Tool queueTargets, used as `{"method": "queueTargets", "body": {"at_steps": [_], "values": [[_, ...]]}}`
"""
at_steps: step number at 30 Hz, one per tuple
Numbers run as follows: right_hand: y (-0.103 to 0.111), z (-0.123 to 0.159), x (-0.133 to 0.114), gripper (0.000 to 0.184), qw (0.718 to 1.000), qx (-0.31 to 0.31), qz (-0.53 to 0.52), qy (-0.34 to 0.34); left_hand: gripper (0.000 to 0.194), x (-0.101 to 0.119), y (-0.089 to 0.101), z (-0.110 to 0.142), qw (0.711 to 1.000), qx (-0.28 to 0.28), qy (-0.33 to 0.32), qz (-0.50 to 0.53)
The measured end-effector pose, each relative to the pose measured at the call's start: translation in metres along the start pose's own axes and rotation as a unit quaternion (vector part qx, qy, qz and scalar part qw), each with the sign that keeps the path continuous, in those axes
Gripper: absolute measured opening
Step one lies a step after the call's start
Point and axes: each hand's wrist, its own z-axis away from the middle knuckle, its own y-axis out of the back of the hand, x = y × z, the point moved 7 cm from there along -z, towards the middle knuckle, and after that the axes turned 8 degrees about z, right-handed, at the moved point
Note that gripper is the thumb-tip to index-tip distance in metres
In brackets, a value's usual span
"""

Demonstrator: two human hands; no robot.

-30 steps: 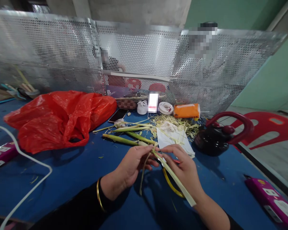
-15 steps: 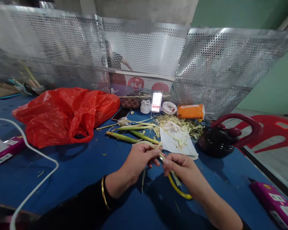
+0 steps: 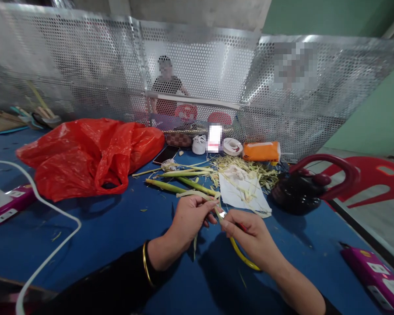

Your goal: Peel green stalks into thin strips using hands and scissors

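My left hand (image 3: 192,221) is pinched round a pale green plant strip (image 3: 197,193), which bends over the fingers. One thin end hangs below the hand. Close beside it, my right hand (image 3: 249,232) is closed on a tool with a curved yellow handle (image 3: 243,256); a red bit and a shiny metal tip show at the fingers. The strip's near end meets the right thumb. Most of the tool is hidden in the palm. Just beyond the hands lie several green stalks (image 3: 166,185) and a white paper sheet (image 3: 246,197) with plant scraps on it.
A red plastic bag (image 3: 85,157) is at left, near a white cable (image 3: 65,210). A dark kettle (image 3: 297,194) stands at right, with a purple power strip (image 3: 374,273) nearer. Behind are a tape roll (image 3: 232,147), an orange packet (image 3: 261,152) and a perforated metal screen (image 3: 197,57).
My right hand has turned slightly, and the tool's red part now shows. The strip's near end has shifted a little at the fingers. Behind the screen, a person has moved right.
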Motion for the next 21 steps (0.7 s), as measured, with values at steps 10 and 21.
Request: {"method": "queueTargets", "body": {"at_steps": [10, 21], "values": [[0.015, -0.003, 0.024, 0.040, 0.986, 0.094, -0.037, -0.129, 0.031, -0.009, -0.008, 0.001, 0.993, -0.079, 0.065, 0.050], [-0.009, 0.003, 0.040, 0.027, 0.885, 0.080, -0.395, -0.235, 0.032, -0.022, -0.020, 0.010, 0.984, -0.137, 0.096, -0.056]]}}
